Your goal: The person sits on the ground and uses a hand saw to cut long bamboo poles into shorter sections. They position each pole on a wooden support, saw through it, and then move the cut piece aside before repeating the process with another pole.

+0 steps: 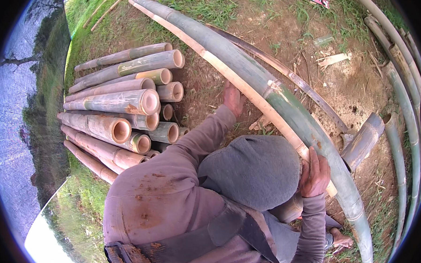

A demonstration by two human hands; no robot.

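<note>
A long green bamboo pole runs from the far left to the lower right. Along its near side lies a pale bamboo strip, whose blunt end shows just past my right hand. That hand is closed on the strip near this end, fingers bent over its edge and against the pole. Farther along, my left hand is at the strip's near edge, its fingertips partly hidden, seemingly gripping it from below. Both arms wear mauve sleeves. Between them sits a rounded shape in grey cloth, covering part of what lies below.
Cut bamboo sections are piled at the left. A short, dark bamboo piece stands tilted beyond the pole, near a thin dark strip. Several long poles line the right edge. A bare foot shows at lower right.
</note>
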